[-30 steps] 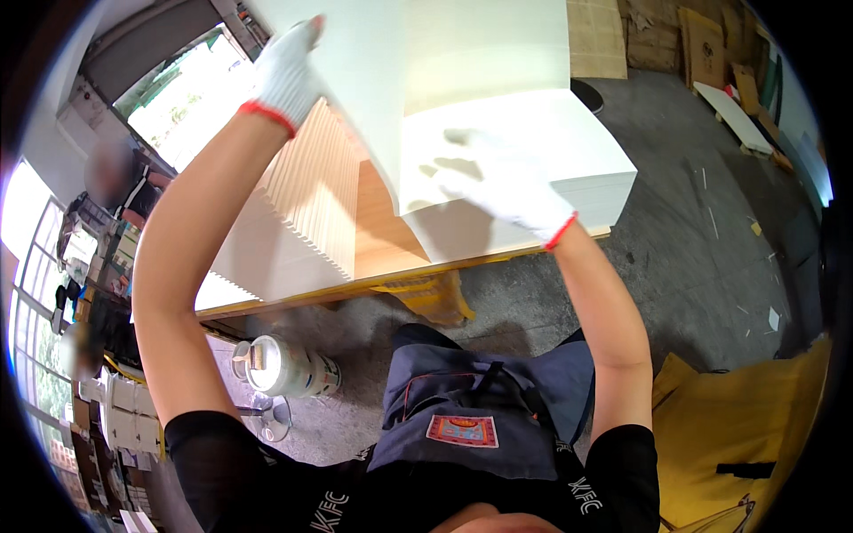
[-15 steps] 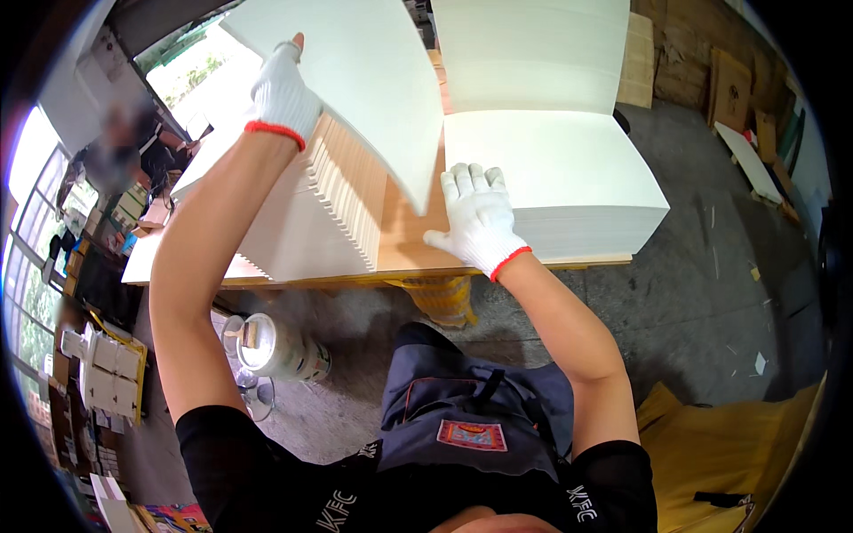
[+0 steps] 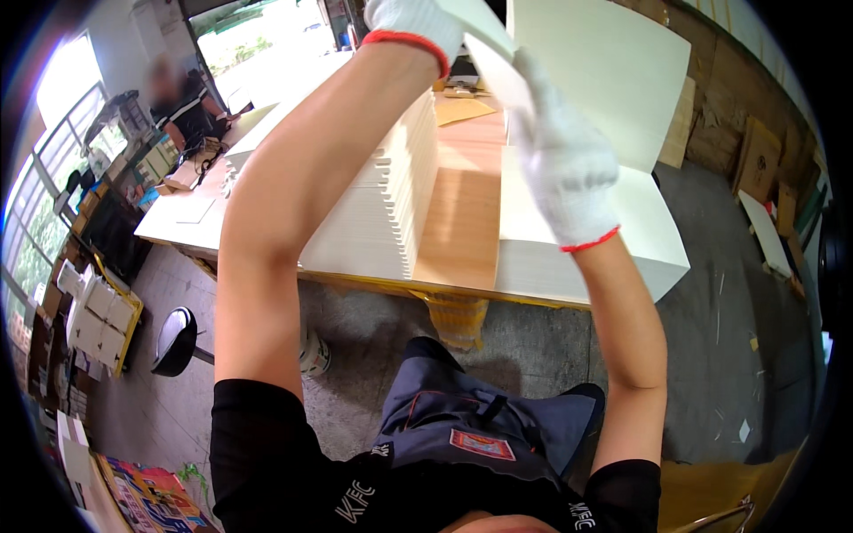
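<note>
My left hand (image 3: pixel 413 25), in a white knit glove with a red cuff, is at the top edge, its fingers mostly out of view. It grips a large white sheet (image 3: pixel 496 71) that bends beside it. My right hand (image 3: pixel 569 173), gloved alike and blurred, reaches up with stretched fingers against the sheet's right side. Under my left arm stands a tall stack of white sheets (image 3: pixel 355 226) with a stepped right edge. Below my right hand lies another white stack (image 3: pixel 640 258) with an even front. Behind it a white sheet (image 3: pixel 604 80) stands upright.
The wooden table (image 3: pixel 458 222) shows between the stacks. A black stool seat (image 3: pixel 176 342) and a white bucket (image 3: pixel 314 355) are on the floor at left. Another person (image 3: pixel 182 107) is at the table's far left. Cardboard (image 3: pixel 760 151) leans against the right wall.
My left hand has swung right and farther away with the sheet. My right hand has lifted off the right stack's left edge and come up against the sheet. The view has shifted.
</note>
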A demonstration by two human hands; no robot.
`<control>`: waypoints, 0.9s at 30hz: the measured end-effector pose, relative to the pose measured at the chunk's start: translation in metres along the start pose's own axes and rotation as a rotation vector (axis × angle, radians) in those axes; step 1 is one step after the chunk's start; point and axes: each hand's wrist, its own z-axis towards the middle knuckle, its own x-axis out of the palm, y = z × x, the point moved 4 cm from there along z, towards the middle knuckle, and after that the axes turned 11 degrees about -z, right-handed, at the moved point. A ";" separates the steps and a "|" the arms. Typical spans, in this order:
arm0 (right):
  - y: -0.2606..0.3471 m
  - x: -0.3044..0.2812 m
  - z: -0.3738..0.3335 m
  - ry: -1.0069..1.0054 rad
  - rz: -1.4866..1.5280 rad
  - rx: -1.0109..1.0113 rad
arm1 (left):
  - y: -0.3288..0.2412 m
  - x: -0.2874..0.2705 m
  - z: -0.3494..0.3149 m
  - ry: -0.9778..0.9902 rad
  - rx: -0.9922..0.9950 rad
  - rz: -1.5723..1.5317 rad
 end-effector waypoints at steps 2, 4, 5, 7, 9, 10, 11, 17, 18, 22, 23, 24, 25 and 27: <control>-0.023 -0.005 0.002 -0.094 -0.146 -0.017 | 0.014 0.022 -0.001 0.007 -0.018 -0.111; -0.047 -0.010 0.002 -0.230 -0.109 0.002 | 0.027 0.055 -0.015 -0.042 -0.142 -0.144; -0.054 -0.013 0.007 -0.396 -0.036 -0.022 | 0.023 0.074 -0.023 0.019 -0.188 -0.097; -0.076 -0.026 0.013 -0.502 0.034 0.056 | 0.014 0.109 -0.044 0.160 -0.285 0.048; -0.074 -0.030 0.037 -0.540 0.378 0.213 | -0.052 0.157 -0.067 0.423 -0.208 0.766; -0.077 -0.035 0.042 -0.482 0.628 0.319 | -0.069 0.168 -0.071 0.582 -0.112 1.171; -0.076 -0.038 0.046 -0.415 0.880 0.426 | -0.088 0.168 -0.069 0.637 -0.038 1.456; -0.053 0.000 0.082 -0.228 1.052 0.690 | -0.195 0.016 -0.049 0.100 -0.337 1.440; -0.044 0.017 0.088 -0.192 1.083 0.717 | -0.202 -0.013 -0.041 0.246 -0.318 1.284; 0.032 0.081 0.116 -0.009 1.397 0.683 | -0.271 -0.065 -0.039 -0.047 0.003 1.216; 0.042 0.097 0.119 0.053 1.417 0.705 | -0.281 -0.073 -0.037 -0.048 0.017 1.242; 0.052 0.115 0.122 0.115 1.436 0.725 | -0.291 -0.083 -0.036 -0.119 0.042 1.426; 0.058 0.135 0.118 0.181 1.438 0.753 | -0.277 -0.078 -0.047 -0.139 -0.102 1.527; 0.055 0.176 0.106 0.479 1.340 0.679 | -0.275 -0.090 -0.053 -0.245 -0.244 1.893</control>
